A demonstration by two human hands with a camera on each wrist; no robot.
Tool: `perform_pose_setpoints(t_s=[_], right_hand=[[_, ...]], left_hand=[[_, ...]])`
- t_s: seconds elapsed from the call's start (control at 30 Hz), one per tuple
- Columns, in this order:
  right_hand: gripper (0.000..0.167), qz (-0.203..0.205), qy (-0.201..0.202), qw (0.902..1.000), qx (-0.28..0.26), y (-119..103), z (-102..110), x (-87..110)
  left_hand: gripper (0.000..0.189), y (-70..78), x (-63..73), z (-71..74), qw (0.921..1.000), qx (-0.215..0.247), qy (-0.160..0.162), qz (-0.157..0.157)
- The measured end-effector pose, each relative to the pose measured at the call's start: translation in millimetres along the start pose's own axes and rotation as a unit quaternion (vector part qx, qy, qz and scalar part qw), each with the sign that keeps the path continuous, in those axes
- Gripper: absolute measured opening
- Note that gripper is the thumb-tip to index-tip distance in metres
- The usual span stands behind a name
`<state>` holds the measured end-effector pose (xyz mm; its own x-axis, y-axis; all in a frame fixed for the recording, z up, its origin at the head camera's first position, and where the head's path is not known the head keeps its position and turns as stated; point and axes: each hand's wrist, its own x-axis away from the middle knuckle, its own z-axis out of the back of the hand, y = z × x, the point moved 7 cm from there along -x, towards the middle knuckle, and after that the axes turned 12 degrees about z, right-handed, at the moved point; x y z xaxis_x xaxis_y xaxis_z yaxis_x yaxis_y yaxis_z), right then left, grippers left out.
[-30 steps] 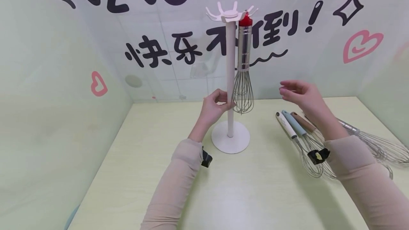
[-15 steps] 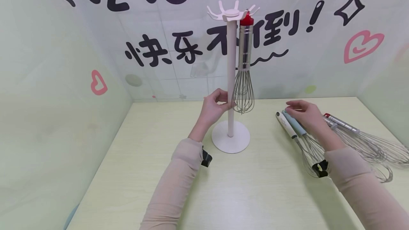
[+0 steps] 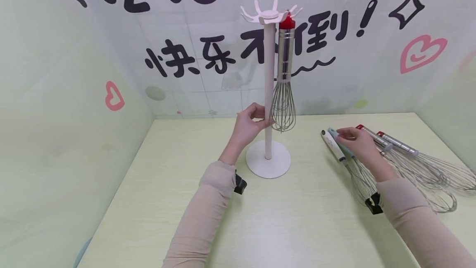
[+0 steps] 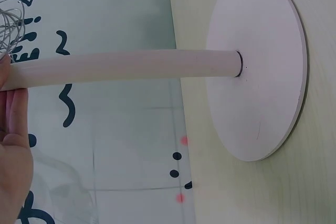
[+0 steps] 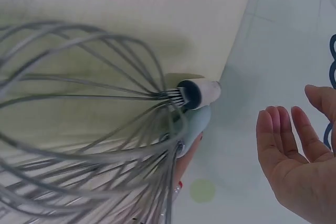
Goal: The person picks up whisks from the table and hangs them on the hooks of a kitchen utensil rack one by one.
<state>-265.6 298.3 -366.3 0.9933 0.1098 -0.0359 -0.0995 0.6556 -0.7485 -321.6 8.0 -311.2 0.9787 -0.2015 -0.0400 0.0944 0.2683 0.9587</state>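
Observation:
My left hand (image 3: pixel 247 127) grips the white pole (image 3: pixel 269 65) of a round-based stand with a crown of hooks (image 3: pixel 269 15). From one hook hangs a steel whisk (image 3: pixel 285 55) with a red top. My right hand (image 3: pixel 358 144) hovers at the handle ends of several whisks on the table. Its fingers are loosely bent and hold nothing in the right wrist view. Nearest to it lie a white-handled whisk (image 3: pixel 333 146) and a blue-handled whisk (image 3: pixel 332 132). A brown handle (image 5: pixel 188 161) lies beside the blue one and is hidden by my hand in the head view.
Two steel whisks with red tips, one of them with a steel handle (image 3: pixel 399 143), lie to the right of my hand. The stand's white base (image 3: pixel 268 171) rests on the pale table (image 3: pixel 178 185). A printed wall (image 3: pixel 208 94) closes the back.
My right hand has come down and slightly to the right, toward the whisk handles on the table. The left hand keeps its grip on the pole.

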Motion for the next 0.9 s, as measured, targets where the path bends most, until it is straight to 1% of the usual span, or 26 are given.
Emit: perform_pose_setpoints(t_s=[0.33, 0.5, 0.73, 0.9], right_hand=[[0.047, -0.007, 0.011, 0.9996, 0.023, 19, -4, 1.7], [0.048, -0.010, 0.007, 0.9997, 0.020, 24, -5, 2.0], [0.046, -0.010, 0.008, 0.9996, 0.024, 25, -8, 2.1], [0.048, -0.015, 0.003, 0.9996, 0.024, 30, -11, 1.9]], left_hand=[[0.025, -0.2, -0.7, -0.5, 1.0000, 0.006, -0.002, -0.004], [0.026, -1.0, -1.8, -0.7, 1.0000, 0.008, -0.001, -0.002], [0.025, 1.0, -1.3, -0.3, 1.0000, 0.007, 0.000, -0.004], [0.025, -0.1, -1.3, -0.5, 1.0000, 0.004, 0.002, -0.003]])
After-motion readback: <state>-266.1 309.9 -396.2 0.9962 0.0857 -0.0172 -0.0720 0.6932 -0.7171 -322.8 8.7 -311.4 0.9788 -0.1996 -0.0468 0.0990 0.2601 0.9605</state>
